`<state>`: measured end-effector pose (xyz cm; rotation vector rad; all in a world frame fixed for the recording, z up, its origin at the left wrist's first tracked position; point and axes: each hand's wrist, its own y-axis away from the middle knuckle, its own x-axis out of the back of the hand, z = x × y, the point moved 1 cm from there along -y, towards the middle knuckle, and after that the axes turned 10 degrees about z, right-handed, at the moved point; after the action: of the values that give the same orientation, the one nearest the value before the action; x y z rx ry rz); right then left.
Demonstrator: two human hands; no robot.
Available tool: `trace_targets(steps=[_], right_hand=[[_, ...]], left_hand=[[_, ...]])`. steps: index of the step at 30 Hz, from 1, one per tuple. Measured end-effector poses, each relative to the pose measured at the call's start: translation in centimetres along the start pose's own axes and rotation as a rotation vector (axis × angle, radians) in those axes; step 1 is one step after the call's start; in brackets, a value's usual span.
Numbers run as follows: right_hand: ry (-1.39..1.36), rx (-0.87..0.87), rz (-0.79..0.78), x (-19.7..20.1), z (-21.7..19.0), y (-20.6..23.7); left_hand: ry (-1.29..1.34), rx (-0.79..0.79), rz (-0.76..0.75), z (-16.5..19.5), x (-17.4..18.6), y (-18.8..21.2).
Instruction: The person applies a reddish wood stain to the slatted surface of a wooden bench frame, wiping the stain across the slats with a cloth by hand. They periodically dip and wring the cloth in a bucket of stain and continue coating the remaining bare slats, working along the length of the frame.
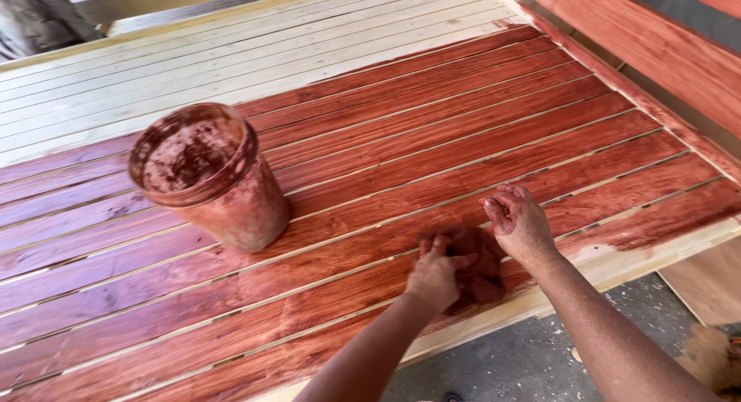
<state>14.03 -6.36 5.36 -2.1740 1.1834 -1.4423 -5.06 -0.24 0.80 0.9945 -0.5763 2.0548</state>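
The single head-worn view looks steeply down and forward from close above the near edge of the slatted wooden panel [432, 132], facing across its slats toward the far unstained edge, with both forearms entering from the bottom of the frame.

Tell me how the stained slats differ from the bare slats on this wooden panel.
The stained slats are deep reddish-brown with dark grain showing; the bare slats are pale, plain wood. The stained slats lie nearer the person, under the bucket and both hands; the bare slats lie at the far side. The left hand presses a stained rag on the stained slats; the right hand hovers beside. Both sets run parallel with narrow gaps.
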Motion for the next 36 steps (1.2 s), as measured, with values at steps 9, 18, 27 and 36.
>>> trace_targets(steps=[9, 18, 27, 36], right_hand=[[-0.083, 0.054, -0.060, -4.3, -5.9, 1.3], [-0.094, -0.027, -0.173, -6.4, -10.1, 3.3], [-0.042, -0.046, -0.201, -4.5, -8.5, 4.6], [0.029, -0.070, -0.098, -2.5, -6.9, 5.8]], left_hand=[[-0.199, 0.203, 0.111, -13.4, 12.1, 8.8], [-0.460, 0.000, 0.150, -15.7, 16.5, 13.9], [-0.494, 0.134, -0.086, -15.9, 12.8, 10.6], [0.257, 0.021, 0.315, -2.1, 4.6, 1.7]])
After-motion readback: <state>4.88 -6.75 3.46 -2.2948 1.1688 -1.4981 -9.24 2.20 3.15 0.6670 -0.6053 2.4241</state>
